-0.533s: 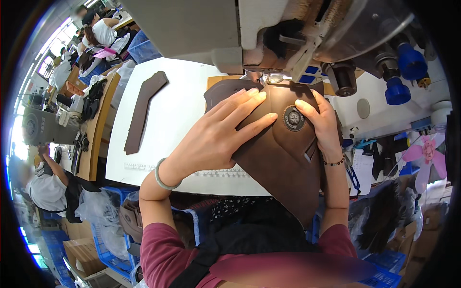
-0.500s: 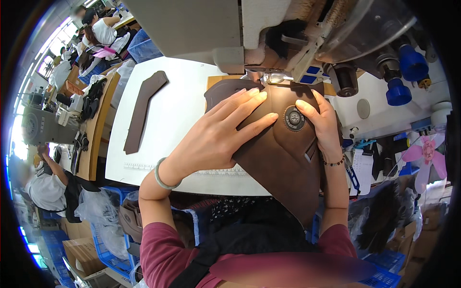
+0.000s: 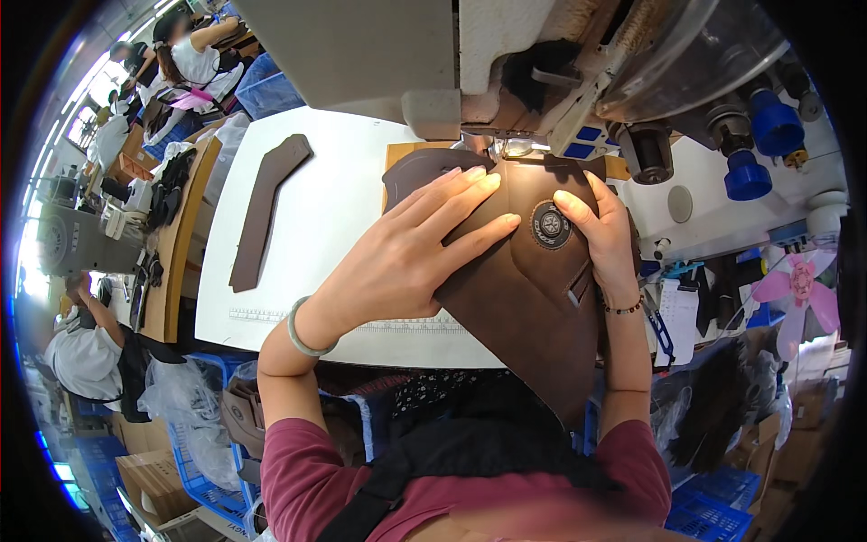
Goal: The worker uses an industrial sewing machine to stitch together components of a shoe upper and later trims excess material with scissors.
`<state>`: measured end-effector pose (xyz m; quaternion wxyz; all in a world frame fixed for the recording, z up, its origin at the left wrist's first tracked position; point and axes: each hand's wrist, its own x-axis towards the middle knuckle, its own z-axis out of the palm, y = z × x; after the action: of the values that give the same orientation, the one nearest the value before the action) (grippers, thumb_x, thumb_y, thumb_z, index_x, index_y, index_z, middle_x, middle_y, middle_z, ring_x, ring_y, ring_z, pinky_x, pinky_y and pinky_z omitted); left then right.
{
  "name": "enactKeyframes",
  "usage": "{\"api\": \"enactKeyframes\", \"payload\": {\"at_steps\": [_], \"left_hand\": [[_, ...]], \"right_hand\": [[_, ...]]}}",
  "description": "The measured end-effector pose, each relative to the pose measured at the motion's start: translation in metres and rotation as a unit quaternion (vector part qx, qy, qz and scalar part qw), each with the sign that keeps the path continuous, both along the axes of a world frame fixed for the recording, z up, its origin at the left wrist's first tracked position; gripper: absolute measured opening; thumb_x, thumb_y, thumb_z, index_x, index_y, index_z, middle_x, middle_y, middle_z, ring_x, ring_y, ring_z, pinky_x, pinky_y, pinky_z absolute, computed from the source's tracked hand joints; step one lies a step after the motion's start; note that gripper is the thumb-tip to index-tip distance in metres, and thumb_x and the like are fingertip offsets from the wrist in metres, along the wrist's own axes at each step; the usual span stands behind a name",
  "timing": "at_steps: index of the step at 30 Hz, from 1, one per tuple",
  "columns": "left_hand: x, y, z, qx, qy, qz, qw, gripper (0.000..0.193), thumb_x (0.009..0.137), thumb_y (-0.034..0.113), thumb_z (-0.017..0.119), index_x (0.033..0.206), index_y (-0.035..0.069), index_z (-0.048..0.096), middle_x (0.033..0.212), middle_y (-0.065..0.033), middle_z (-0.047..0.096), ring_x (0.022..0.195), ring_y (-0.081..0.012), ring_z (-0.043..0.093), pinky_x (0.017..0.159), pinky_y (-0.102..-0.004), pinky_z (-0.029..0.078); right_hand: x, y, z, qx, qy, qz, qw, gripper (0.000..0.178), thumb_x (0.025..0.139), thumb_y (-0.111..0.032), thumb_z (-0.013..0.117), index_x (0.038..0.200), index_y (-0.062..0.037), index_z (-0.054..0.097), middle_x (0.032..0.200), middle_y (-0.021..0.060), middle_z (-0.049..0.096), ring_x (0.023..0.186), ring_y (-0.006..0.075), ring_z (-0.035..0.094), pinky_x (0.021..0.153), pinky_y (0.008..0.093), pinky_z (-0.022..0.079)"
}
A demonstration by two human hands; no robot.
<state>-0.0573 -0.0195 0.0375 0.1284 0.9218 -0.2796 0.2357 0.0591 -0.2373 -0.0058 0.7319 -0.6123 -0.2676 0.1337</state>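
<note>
Head view: brown panel [image 3: 533, 312] under left hand [image 3: 406, 253], fingers spread flat; right hand [image 3: 613, 242] on panel's right side, cannot tell whether clamped.

leather piece [image 3: 533, 316] was dark brown, round patch [image 3: 550, 225] black, strip [image 3: 265, 212] brown, worktable [image 3: 348, 181] white, sleeves [image 3: 298, 470] were maroon, cloth [image 3: 438, 393] black with white specks, fan [image 3: 800, 280] pink

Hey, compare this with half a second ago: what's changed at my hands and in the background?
At upper left, a distant co-worker in dark clothing now shows lower and farther left. Nothing was taken hold of or let go: your left hand and right hand stay on the brown leather-like panel, and the brown strip hasn't visibly moved.
</note>
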Motion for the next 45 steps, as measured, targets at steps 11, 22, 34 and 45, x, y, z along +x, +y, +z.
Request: {"api": "enactKeyframes", "payload": {"at_steps": [11,22,34,45], "left_hand": [[0.0,0.001,0.003,0.011,0.008,0.003,1.0,0.079,0.047,0.002,0.07,0.125,0.018,0.061,0.132,-0.0123,0.053,0.121,-0.0351,0.051,0.102,-0.0432,0.044],[0.0,0.002,0.005,0.009,0.007,0.01,1.0,0.073,0.05,0.009,0.073,0.123,0.018,0.063,0.132,-0.0112,0.054,0.12,-0.0355,0.052,0.101,-0.0434,0.045],[0.005,0.003,0.006,-0.018,0.006,0.005,1.0,0.07,0.051,0.007,0.074,0.12,0.016,0.064,0.128,-0.0121,0.055,0.117,-0.0364,0.054,0.097,-0.0444,0.047],[0.018,0.014,-0.024,-0.06,-0.062,-0.056,0.995,0.067,0.057,0.005,0.074,0.123,0.008,0.059,0.127,-0.0138,0.056,0.122,-0.0347,0.05,0.106,-0.0475,0.04]], "right_hand": [[-0.007,0.0,0.003,-0.005,-0.017,-0.012,1.0,0.025,0.09,-0.014,0.064,0.108,0.0022,0.06,0.096,0.0036,0.067,0.086,0.0059,0.059,0.078,0.0208,0.047],[-0.009,-0.002,0.014,-0.055,-0.056,-0.02,0.997,0.025,0.09,-0.019,0.064,0.103,0.0024,0.061,0.093,0.0045,0.067,0.084,0.0066,0.059,0.076,0.0223,0.047],[-0.003,0.002,0.009,-0.04,-0.054,-0.028,0.997,0.025,0.09,-0.017,0.065,0.104,0.0029,0.062,0.095,0.0039,0.067,0.086,0.0061,0.059,0.076,0.0212,0.047],[0.007,-0.006,0.007,-0.045,-0.004,0.1,0.994,0.037,0.079,-0.015,0.076,0.108,0.0031,0.062,0.102,0.0062,0.066,0.092,0.0097,0.06,0.083,0.0242,0.049]]}}
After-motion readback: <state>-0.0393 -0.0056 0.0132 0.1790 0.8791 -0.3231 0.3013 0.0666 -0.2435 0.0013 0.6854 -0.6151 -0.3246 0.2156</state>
